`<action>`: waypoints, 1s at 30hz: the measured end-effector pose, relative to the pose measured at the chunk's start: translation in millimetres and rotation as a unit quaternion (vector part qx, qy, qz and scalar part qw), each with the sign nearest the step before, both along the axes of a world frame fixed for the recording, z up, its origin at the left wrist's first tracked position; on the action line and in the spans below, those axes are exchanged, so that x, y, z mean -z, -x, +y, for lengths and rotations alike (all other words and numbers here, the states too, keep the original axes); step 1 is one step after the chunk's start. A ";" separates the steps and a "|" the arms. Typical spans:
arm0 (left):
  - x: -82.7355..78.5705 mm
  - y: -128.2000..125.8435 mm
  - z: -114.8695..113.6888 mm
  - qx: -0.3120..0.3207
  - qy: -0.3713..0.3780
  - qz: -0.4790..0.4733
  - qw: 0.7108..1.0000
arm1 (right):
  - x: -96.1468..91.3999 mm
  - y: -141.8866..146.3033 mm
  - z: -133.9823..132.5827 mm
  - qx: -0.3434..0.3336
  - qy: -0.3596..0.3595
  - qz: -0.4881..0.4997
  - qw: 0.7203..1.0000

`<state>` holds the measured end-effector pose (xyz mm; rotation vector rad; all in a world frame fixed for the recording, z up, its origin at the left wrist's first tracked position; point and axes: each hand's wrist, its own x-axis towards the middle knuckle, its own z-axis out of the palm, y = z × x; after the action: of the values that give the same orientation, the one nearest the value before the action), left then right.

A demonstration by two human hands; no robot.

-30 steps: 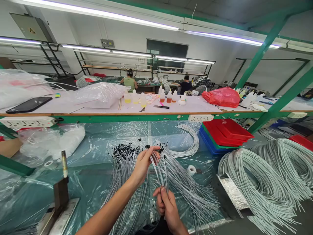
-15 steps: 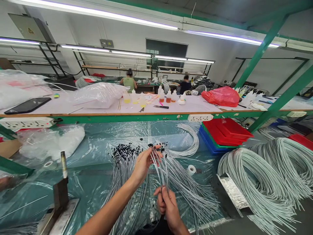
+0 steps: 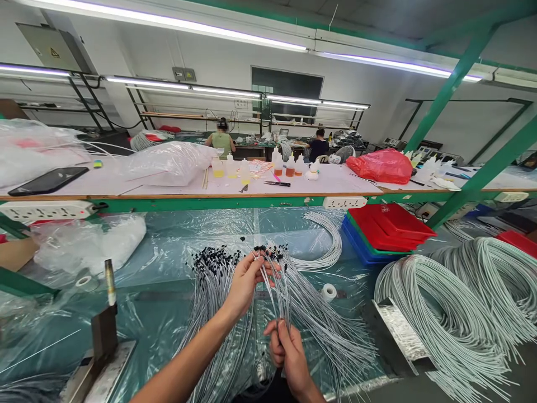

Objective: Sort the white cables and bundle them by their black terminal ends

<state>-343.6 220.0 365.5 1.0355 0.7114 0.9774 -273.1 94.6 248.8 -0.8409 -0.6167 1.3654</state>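
My left hand (image 3: pixel 247 279) is closed near the black-tipped ends of a few thin grey cables (image 3: pixel 285 294), thumb against fingers. Lower down, my right hand (image 3: pixel 288 351) grips the same cables in a fist, thumb on top. On the bench to the left lies a thick bundle of grey cables with black connectors (image 3: pixel 216 268) at its far end. A second bundle of cables (image 3: pixel 331 322) fans out to the right, loose ends toward the lower right. My left forearm covers part of the left bundle.
Large coils of pale cable (image 3: pixel 436 313) lie at right, near stacked red, green and blue trays (image 3: pixel 388 226). A white tape roll (image 3: pixel 329 291) sits beside the right bundle. At left stands a metal tool with an upright handle (image 3: pixel 109 282). Small bottles (image 3: pixel 289 165) line the shelf.
My left thumb and fingers have come together on the cables near their black ends, shifting slightly. My right hand keeps its grip in the same place.
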 end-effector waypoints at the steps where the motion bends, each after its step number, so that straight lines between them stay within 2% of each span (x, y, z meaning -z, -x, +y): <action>1: 0.4 0.1 -0.1 0.002 0.000 -0.002 1.000 | 0.0 -0.2 -0.3 0.001 0.000 0.001 1.000; 7: 2.4 0.9 1.1 0.011 0.004 -0.024 1.000 | 1.2 -1.8 -1.0 0.002 -0.003 -0.004 1.000; 13: -1.7 3.4 8.0 -0.016 -0.031 0.015 0.999 | 3.3 -1.2 0.7 0.004 0.004 -0.006 1.000; 23: -2.6 5.4 9.2 -0.017 -0.004 0.001 1.000 | 2.8 -0.7 1.4 0.005 -0.006 -0.003 1.000; 30: -2.9 6.6 11.2 -0.025 -0.019 -0.006 0.999 | 2.0 -1.4 -1.2 -0.004 -0.003 0.005 1.000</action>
<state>-350.3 231.2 368.4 1.0485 0.7142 1.0434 -271.6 93.5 246.8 -0.8274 -0.6161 1.3734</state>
